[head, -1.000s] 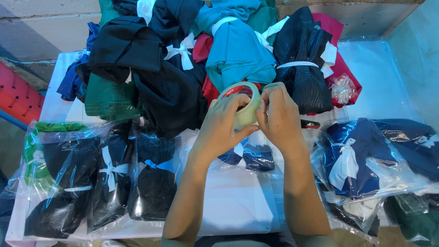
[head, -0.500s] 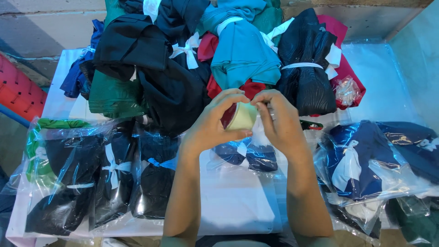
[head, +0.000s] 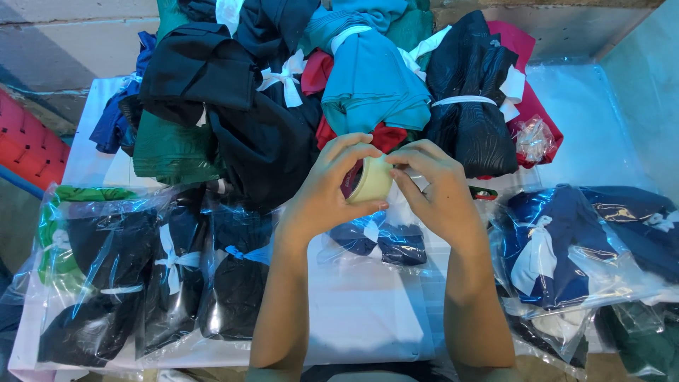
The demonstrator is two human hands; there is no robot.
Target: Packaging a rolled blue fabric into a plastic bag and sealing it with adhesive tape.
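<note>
Head view: bagged navy garment, perhaps.

Both forearms are extended up from the near edge of the table, nearly parallel. The left hand is cupped, fingers curled over and thumb raised — the grip is closed. The right hand is brought against it, fingertips pinched together — the wrists are slightly bent inward.

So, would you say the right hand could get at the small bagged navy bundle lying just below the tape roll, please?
Probably yes. The right hand hovers just above the bagged navy bundle, with nothing lying between them. But both it and the left hand grip the tape roll, so it would have to let go first.
</note>
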